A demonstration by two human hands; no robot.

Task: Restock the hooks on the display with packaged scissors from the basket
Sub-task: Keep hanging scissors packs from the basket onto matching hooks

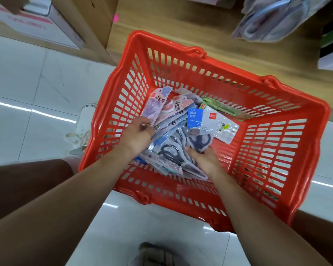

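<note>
A red plastic basket [267, 150] sits on the white tiled floor and holds several packaged scissors. Both my hands reach into it. My left hand [136, 135] grips the lower edge of a stack of pastel purple and pink scissor packs [158, 106] at the basket's left side. My right hand [204, 160] pinches the bottom of a blue-carded pack with dark-handled scissors [197, 129]. More dark-handled packs [169, 152] lie between my hands. A white pack [219, 123] and a green pack [223, 108] lie further back. No display hooks are in view.
A wooden shelf base [181, 35] runs behind the basket. Clear plastic-wrapped goods [273, 18] hang at the upper right. A cardboard box [37, 27] stands at the upper left. A white shoe [83, 129] shows left of the basket.
</note>
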